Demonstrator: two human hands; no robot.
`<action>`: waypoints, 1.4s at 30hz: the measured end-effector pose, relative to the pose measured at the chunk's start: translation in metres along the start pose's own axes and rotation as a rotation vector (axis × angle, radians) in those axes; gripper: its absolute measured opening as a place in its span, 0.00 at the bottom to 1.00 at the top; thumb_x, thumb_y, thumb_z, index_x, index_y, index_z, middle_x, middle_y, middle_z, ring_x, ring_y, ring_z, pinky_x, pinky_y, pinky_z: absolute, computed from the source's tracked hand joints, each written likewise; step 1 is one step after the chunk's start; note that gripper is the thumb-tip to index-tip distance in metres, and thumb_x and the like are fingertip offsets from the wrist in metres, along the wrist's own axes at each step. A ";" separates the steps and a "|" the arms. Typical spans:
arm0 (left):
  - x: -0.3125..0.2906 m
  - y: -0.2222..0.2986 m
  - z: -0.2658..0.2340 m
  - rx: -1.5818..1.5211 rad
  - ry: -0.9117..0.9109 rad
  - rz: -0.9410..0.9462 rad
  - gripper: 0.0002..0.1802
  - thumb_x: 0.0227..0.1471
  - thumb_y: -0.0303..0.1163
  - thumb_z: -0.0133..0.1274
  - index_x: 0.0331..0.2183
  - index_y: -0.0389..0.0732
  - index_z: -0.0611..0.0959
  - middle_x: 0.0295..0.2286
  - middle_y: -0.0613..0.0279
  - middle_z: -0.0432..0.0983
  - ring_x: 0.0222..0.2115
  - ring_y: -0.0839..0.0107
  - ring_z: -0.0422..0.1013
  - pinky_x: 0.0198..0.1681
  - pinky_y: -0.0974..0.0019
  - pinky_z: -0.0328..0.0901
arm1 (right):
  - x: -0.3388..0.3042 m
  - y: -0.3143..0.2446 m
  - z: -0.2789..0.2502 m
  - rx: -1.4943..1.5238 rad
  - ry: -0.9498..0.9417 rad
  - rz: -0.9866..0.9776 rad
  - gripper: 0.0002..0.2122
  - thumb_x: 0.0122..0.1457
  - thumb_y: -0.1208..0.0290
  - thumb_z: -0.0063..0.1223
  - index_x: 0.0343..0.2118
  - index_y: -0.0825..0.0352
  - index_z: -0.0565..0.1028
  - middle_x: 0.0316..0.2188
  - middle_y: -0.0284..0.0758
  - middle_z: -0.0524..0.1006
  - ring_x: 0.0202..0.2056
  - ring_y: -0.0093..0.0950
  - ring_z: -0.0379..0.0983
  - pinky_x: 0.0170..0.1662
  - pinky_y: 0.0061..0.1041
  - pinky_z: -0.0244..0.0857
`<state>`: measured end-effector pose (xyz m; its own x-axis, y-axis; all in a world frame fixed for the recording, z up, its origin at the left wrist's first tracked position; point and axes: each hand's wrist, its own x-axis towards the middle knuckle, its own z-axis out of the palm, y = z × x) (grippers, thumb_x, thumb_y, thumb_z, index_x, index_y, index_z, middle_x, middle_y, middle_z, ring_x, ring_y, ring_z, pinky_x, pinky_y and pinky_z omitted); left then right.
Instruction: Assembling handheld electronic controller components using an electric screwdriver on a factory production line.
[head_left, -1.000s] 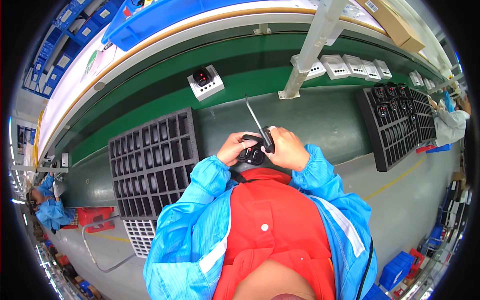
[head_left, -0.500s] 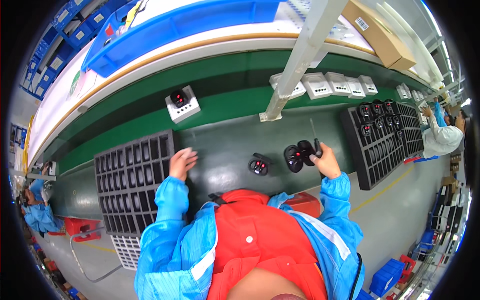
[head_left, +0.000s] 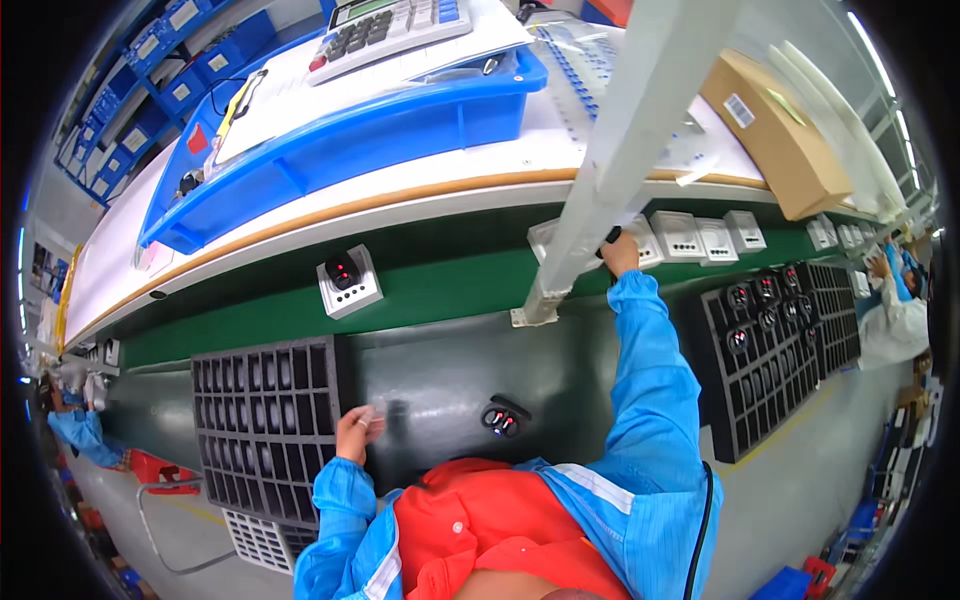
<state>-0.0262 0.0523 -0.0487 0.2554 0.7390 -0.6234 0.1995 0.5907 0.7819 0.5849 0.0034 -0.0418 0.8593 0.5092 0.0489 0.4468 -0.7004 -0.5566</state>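
Note:
My right hand (head_left: 620, 252) is stretched far forward to the row of white holders (head_left: 690, 238) on the green belt, partly behind a white post (head_left: 600, 190). Its fingers are closed on a small black device (head_left: 612, 236) at one holder. My left hand (head_left: 358, 430) hovers by the right edge of an empty black compartment tray (head_left: 265, 420), its fingers curled; what it holds, if anything, is unclear. Another small black device (head_left: 503, 418) with red spots lies on the dark table in front of me.
A white holder with a black device (head_left: 348, 280) stands alone on the belt. A second black tray (head_left: 770, 350), partly filled, lies at the right. A blue bin (head_left: 340, 140) and a cardboard box (head_left: 780, 130) sit on the shelf above. Other workers are at both ends.
My right hand has carried a black device from the table up to the white holders on the belt. My left hand moved slightly toward me along the tray's edge.

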 end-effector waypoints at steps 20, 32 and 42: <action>0.030 -0.030 0.182 0.806 -0.698 0.741 0.24 0.38 0.22 0.54 0.44 0.42 0.75 0.41 0.50 0.69 0.44 0.52 0.65 0.49 0.62 0.60 | -0.065 0.016 -0.012 0.087 -0.133 -0.200 0.11 0.47 0.67 0.54 0.27 0.71 0.71 0.24 0.45 0.75 0.27 0.39 0.72 0.31 0.31 0.66; -0.008 0.008 0.289 1.128 -0.914 0.863 0.15 0.43 0.31 0.52 0.37 0.43 0.79 0.29 0.50 0.75 0.33 0.53 0.71 0.38 0.54 0.64 | -0.263 0.010 -0.077 0.157 -0.715 -0.427 0.16 0.41 0.68 0.60 0.30 0.71 0.68 0.25 0.49 0.72 0.31 0.48 0.70 0.34 0.38 0.63; 0.017 0.016 0.233 0.682 -0.630 0.536 0.19 0.48 0.35 0.54 0.41 0.35 0.75 0.32 0.53 0.77 0.33 0.65 0.74 0.39 0.66 0.67 | -0.146 0.033 -0.122 -0.217 -0.349 -0.332 0.15 0.40 0.69 0.53 0.31 0.73 0.69 0.25 0.53 0.74 0.31 0.51 0.70 0.38 0.44 0.65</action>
<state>0.2020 -0.0012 -0.0460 0.8700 0.4324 -0.2369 0.3530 -0.2107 0.9116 0.5044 -0.1548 0.0338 0.5452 0.8315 -0.1067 0.7538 -0.5419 -0.3718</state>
